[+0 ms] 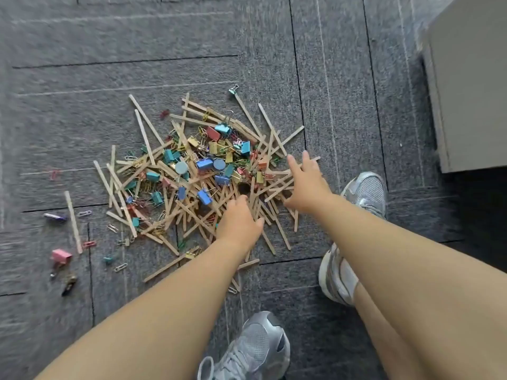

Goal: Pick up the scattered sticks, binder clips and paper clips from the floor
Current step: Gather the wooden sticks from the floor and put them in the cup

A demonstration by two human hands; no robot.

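A heap of thin wooden sticks [153, 171] lies on the grey carpet, mixed with coloured binder clips [204, 163] and paper clips [201, 133]. My left hand [240, 219] rests low on the near edge of the heap, fingers curled down into the sticks; whether it grips any is hidden. My right hand [304, 185] hovers over the heap's right edge with fingers spread and nothing in it. Strays lie to the left: a single stick [73, 222], a pink binder clip [61, 255], and a few paper clips [84, 213].
The floor is grey carpet tiles [164, 37]. My two grey sneakers [255, 349] [365, 192] stand near and right of the heap. A grey cabinet or box [466, 86] stands at the upper right. A small purple object [55, 216] lies far left.
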